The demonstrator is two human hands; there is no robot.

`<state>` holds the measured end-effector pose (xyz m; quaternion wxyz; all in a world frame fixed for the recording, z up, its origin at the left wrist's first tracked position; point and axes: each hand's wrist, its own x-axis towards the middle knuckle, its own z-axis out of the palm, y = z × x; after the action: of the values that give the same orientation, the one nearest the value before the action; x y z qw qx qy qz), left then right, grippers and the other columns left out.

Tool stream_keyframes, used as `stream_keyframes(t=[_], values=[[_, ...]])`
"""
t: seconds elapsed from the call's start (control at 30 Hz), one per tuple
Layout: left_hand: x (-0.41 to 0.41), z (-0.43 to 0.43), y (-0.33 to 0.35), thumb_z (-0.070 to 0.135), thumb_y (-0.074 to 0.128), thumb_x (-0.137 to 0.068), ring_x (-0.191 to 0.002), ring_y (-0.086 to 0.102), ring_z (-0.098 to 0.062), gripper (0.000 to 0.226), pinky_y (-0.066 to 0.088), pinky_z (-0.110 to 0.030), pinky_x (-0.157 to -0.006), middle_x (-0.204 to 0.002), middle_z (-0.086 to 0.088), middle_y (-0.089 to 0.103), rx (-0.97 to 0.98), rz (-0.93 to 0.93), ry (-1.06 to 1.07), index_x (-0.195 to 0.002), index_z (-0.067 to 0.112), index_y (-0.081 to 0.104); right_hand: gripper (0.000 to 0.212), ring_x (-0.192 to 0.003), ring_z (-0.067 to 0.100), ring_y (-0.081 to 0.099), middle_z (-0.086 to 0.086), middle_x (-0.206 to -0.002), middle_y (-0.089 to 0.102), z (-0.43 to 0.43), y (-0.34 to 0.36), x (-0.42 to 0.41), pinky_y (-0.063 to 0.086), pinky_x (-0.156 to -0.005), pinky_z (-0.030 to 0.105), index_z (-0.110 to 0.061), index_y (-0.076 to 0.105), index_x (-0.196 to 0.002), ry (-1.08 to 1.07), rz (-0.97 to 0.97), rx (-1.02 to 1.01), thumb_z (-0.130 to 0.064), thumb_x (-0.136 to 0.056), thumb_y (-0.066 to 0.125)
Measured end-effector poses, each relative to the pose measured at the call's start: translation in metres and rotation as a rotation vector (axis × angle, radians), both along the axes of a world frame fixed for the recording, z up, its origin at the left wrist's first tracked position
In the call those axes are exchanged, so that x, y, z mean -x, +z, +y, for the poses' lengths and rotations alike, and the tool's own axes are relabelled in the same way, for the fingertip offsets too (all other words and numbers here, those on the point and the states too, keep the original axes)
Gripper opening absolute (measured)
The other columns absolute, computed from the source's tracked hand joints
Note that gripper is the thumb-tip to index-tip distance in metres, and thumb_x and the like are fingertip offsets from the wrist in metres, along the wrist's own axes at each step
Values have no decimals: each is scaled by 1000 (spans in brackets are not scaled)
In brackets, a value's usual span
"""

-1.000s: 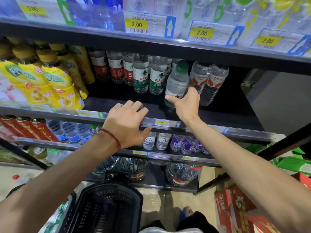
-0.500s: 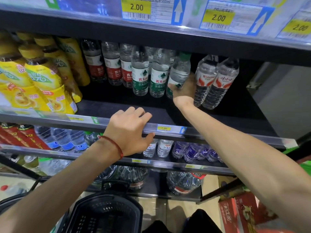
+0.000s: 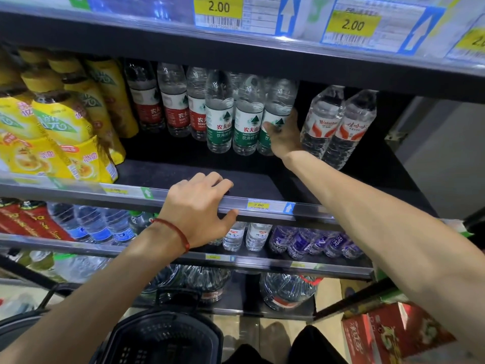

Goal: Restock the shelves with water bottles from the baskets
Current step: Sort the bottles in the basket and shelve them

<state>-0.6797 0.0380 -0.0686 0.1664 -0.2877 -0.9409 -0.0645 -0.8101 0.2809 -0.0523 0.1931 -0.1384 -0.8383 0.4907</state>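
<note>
My right hand [image 3: 284,135] reaches deep into the middle shelf and grips a green-label water bottle [image 3: 278,106], which stands upright at the right end of a row with two other green-label bottles [image 3: 232,114]. My left hand [image 3: 198,208] grips the front rail of that shelf [image 3: 301,208], fingers curled over its edge and thumb underneath. A black basket [image 3: 162,337] sits on the floor below my arms; its contents are hidden.
Red-label water bottles [image 3: 168,101] stand left of the green row, two other clear bottles [image 3: 338,124] to the right, yellow drink bottles [image 3: 63,122] far left. The shelf's front half is bare. Lower shelves hold small bottles and large jugs [image 3: 286,290]. Red cartons [image 3: 393,334] lie bottom right.
My right hand has carried the green-label bottle from the shelf's front to the back, setting it upright beside the other green-label bottles. My left hand stays on the rail.
</note>
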Motion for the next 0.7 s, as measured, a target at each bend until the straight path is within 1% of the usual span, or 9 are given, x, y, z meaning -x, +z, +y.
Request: stream_keyframes(t=[0.07, 0.13, 0.2, 0.27, 0.33, 0.4, 0.53, 0.63, 0.7], values=[[-1, 1, -2, 65, 37, -80, -94, 62, -20, 62, 48, -33, -65, -111, 9, 62, -19, -19, -5, -120, 26, 65, 80, -146, 25, 43, 6, -163, 39, 0, 1, -5, 36, -120, 38, -15, 11, -164, 12, -59, 0, -28, -104, 62], [-1, 3, -1, 65, 37, -80, -95, 62, -21, 63, 50, -34, -66, -112, 9, 61, -21, -28, -6, -121, 26, 65, 82, -146, 27, 42, 10, -164, 35, -3, 1, -13, 35, -117, 33, -9, 12, -163, 19, -131, -79, -35, -103, 62], [-1, 4, 3, 64, 40, -81, -94, 61, -20, 61, 48, -34, -66, -111, 9, 61, -8, -23, 0, -121, 26, 65, 82, -145, 34, 41, 17, -163, 32, -8, 3, -25, 37, -117, 40, -5, 20, -162, -1, -182, -226, -37, -100, 65], [0, 6, 7, 62, 45, -81, -93, 61, -21, 57, 47, -33, -65, -110, 8, 61, 17, -19, 8, -120, 25, 66, 76, -141, 37, 45, 19, -158, 40, -13, 8, -47, 39, -115, 43, -5, 30, -158, -1, -206, -298, -33, -97, 66], [1, 8, 13, 60, 47, -81, -93, 61, -21, 56, 48, -34, -65, -109, 7, 61, 34, -18, 9, -119, 24, 66, 63, -137, 36, 47, 18, -151, 48, -15, 14, -76, 41, -112, 39, -10, 42, -152, 46, -262, -360, -33, -98, 64], [2, 10, 20, 59, 47, -81, -90, 61, -23, 55, 43, -33, -63, -106, 6, 62, 33, -5, 7, -117, 22, 67, 48, -129, 37, 54, 18, -138, 60, -16, 21, -109, 47, -103, 40, -9, 56, -140, 113, -305, -483, -36, -100, 60], [-3, 16, 34, 56, 49, -84, -87, 61, -26, 53, 46, -35, -60, -104, 1, 63, 59, -5, -19, -115, 17, 69, 42, -123, 27, 54, 4, -128, 64, -14, 35, -170, 48, -95, 40, -15, 63, -134, 211, -209, -724, -39, -101, 59], [-16, 22, 46, 55, 53, -86, -91, 61, -25, 49, 46, -35, -62, -106, 2, 63, 101, -47, -9, -115, 19, 67, 29, -105, 25, 59, 0, -109, 68, -5, 39, -206, 53, -81, 40, -15, 72, -113, 222, -75, -856, -37, -95, 66], [-29, 28, 53, 54, 57, -87, -94, 60, -25, 46, 47, -36, -66, -109, 2, 63, 126, -68, 4, -116, 21, 66, 25, -94, 25, 59, -1, -100, 68, 4, 40, -224, 51, -74, 39, -15, 74, -105, 231, -18, -931, -36, -94, 65]])
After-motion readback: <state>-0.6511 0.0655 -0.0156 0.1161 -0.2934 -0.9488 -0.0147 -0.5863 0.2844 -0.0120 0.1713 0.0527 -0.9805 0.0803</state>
